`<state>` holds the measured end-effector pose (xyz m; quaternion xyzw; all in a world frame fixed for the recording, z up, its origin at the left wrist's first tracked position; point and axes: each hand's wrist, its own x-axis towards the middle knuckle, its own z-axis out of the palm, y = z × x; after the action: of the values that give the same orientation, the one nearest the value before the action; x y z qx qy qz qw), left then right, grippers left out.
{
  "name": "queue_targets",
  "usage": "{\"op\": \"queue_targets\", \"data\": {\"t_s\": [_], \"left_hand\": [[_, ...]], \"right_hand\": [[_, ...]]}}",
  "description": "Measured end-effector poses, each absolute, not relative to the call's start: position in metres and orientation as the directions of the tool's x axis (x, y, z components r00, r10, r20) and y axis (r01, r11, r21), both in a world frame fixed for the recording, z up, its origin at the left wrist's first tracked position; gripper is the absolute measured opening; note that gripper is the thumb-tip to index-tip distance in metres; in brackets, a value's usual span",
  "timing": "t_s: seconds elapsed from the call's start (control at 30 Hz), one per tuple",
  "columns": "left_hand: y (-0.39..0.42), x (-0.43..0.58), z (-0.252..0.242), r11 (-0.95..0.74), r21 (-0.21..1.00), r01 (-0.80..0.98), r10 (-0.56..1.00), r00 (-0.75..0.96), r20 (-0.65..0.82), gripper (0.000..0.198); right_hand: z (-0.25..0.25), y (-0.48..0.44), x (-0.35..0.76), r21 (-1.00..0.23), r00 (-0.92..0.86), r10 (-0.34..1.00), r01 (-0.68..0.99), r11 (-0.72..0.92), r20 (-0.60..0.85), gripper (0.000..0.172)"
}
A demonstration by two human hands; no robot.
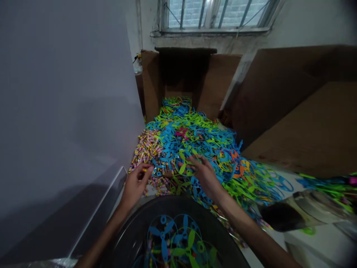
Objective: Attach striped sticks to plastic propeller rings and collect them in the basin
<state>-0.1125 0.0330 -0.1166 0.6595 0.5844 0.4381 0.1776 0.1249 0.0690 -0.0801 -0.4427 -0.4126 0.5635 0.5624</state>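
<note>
Over the spill of plastic at the foot of the cardboard box [217, 89], I have the left grip [135, 185] pinched almost shut on a small stick [144, 169]. The right grip [204, 175] lies curled over a green-and-blue propeller [184, 163], though from here I cannot tell whether it has closed on the ring or only rests on it. More sticks [147, 150] lie piled loose just beside the left grip, against the white panel [67, 111], and a tangled heap of propellers [192, 137] spreads beyond and to the right. Nearest me sits the black tub [178, 203], with other propellers [173, 238] inside. I would watch for snagging: the thin rings can hook one another, so lifting that propeller could drag its neighbours along and scatter them over the tub's rim. The stick is slim and seems held only near its end, so a slack pinch could drop it back into the pile. Dim light also makes the thin blue rings hard to judge.
</note>
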Motion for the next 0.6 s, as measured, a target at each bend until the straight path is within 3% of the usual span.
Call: {"op": "queue_targets", "data": {"t_s": [0.1, 0.2, 0.37, 0.6], "left_hand": [[0.019, -0.099, -0.091, -0.236, 0.935, 0.263, 0.967, -0.035, 0.254, 0.033], [0.005, -0.090, -0.070, -0.136, 0.990, -0.040, 0.990, 0.021, 0.137, 0.029], [-0.011, -0.088, -0.052, -0.083, 0.977, -0.194, 0.995, 0.038, 0.092, 0.022], [-0.020, -0.087, -0.049, -0.017, 0.968, -0.251, 0.984, 0.165, 0.060, 0.015]], "right_hand": [[-0.069, 0.045, 0.116, -0.920, -0.091, 0.984, -0.352, -0.173, -0.150, 0.043], [-0.059, 0.026, 0.110, -0.919, -0.202, 0.966, -0.326, -0.220, -0.159, 0.038], [-0.048, 0.006, 0.106, -0.920, -0.292, 0.938, -0.282, -0.272, -0.188, 0.030], [-0.043, -0.010, 0.103, -0.938, -0.317, 0.931, -0.229, -0.262, -0.183, 0.022]]}}
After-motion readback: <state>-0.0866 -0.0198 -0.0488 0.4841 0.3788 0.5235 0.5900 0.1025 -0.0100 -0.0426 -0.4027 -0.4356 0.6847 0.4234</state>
